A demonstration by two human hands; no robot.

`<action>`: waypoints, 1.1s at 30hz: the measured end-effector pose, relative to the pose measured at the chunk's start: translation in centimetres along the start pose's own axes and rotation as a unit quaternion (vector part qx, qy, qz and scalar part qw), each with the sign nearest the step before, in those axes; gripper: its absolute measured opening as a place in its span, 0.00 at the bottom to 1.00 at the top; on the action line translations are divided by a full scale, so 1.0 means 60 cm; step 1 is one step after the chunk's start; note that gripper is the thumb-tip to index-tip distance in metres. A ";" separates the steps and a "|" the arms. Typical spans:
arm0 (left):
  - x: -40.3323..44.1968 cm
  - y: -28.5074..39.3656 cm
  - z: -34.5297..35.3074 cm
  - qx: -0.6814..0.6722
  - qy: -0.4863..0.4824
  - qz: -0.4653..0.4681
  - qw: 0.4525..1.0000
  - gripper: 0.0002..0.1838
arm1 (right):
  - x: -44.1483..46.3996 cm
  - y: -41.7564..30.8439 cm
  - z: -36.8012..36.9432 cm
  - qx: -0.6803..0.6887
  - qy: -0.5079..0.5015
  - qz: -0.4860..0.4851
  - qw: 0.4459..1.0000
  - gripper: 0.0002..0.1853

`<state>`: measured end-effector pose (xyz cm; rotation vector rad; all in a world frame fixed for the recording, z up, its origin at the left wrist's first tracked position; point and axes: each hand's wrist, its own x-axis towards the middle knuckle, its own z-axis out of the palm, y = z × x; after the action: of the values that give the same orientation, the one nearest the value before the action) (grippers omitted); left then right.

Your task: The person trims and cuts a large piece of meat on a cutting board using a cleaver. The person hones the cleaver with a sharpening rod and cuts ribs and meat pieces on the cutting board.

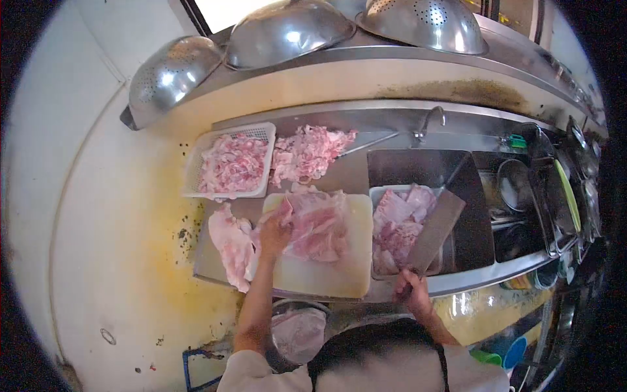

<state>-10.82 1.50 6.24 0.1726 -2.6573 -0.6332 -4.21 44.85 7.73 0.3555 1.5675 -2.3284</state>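
Our right grip [411, 289] is closed on the cleaver [436, 230] while our left grip [273, 236] clasps raw meat [320, 227] on the cutting board [333, 278].

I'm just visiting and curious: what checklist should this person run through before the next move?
1. Cleaver held: ok, the right-hand grip is around its handle.
2. Left-hand grip away from the blade: ok, it is at the left edge of the meat slab.
3. Cutting board under the slab: ok.
4. Board steady: cannot tell, its underside is hidden.
5. Loose meat pieces contained: not ok, they lie on the steel counter beside the white basket.
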 end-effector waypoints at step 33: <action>0.373 0.201 0.464 0.080 -0.087 0.041 0.992 0.32 | 0.189 -0.086 -0.252 -0.542 -0.083 0.038 0.835 0.26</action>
<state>-42.95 18.86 -3.06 0.0549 -2.8668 -0.4253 -16.21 59.37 2.31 -0.0733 2.3684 -1.0398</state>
